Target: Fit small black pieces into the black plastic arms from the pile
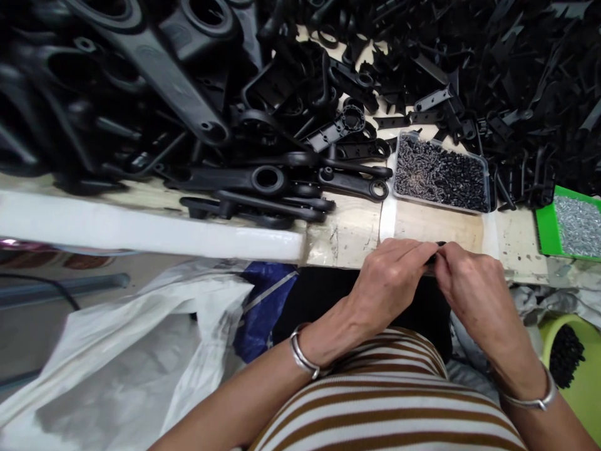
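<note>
My left hand (387, 282) and my right hand (472, 291) meet at the near edge of the workbench (350, 235), fingers curled together around a small black part (436, 254) that is mostly hidden between them. Both wrists wear silver bangles. Just beyond the hands stands a clear plastic box (441, 172) filled with small dark screws. Long black plastic arms (282, 185) lie left of the box.
A big heap of black plastic parts (493, 62) covers the back of the bench. A green tray of silver screws (575, 225) sits at the right. White plastic bags (141, 351) hang at lower left, a green tub with black pieces (570, 357) at lower right.
</note>
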### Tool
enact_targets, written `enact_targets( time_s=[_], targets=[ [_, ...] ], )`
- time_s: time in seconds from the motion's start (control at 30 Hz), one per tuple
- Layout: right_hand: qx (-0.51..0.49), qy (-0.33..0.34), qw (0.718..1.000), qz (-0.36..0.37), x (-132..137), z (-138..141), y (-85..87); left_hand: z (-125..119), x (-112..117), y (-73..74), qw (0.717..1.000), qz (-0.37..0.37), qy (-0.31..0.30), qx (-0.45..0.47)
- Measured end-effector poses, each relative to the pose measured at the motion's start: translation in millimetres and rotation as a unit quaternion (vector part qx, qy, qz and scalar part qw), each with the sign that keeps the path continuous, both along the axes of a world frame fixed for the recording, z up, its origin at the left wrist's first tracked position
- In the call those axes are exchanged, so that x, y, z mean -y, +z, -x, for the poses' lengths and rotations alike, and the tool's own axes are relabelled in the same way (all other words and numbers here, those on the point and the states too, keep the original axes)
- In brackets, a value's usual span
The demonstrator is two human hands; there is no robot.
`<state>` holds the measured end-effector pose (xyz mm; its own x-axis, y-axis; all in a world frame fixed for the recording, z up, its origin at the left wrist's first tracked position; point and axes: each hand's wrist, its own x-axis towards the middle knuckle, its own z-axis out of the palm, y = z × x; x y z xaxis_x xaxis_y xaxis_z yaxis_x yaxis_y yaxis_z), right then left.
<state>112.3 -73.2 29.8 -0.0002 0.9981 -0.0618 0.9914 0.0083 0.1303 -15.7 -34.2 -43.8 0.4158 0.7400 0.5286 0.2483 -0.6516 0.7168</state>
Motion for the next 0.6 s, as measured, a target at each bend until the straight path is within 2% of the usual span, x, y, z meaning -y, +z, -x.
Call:
enact_targets(
  time_s=[0.07,0.1,0.17,0.2,0.27,0.33,0.43,0.6],
  targets=[
    [0.033,-0.016,0.999,-0.001,-0.7,4.3,-1.8,-0.2,0.2,-0.8,1.000,-0.001,0.012,0.001],
    [0.016,-0.029,0.999,0.000,-0.9,3.2,-2.9,-0.1,0.4,-1.5,1.000,-0.001,0.016,-0.003],
    [-0.105,-0.069,0.992,0.012,0.2,-5.5,-5.9,0.2,1.0,-3.1,1.000,-0.003,0.023,-0.010],
    [-0.200,-0.096,0.975,0.023,1.7,-12.1,-7.8,0.4,1.4,-3.7,1.000,-0.002,0.026,-0.012],
    [-0.391,-0.159,0.906,0.032,6.5,-25.6,-12.6,0.8,2.3,-4.2,0.999,0.001,0.034,-0.005],
    [-0.516,-0.212,0.830,-0.010,12.6,-34.2,-17.9,0.6,3.5,-3.3,0.999,0.007,0.050,0.017],
    [-0.603,-0.248,0.751,-0.103,20.3,-33.2,-25.3,-1.2,5.6,0.1,0.996,0.003,0.075,0.057],
    [-0.716,-0.251,0.643,-0.100,19.0,-16.5,-33.5,-6.3,9.1,5.7,0.991,-0.015,0.093,0.091]
  ],
)
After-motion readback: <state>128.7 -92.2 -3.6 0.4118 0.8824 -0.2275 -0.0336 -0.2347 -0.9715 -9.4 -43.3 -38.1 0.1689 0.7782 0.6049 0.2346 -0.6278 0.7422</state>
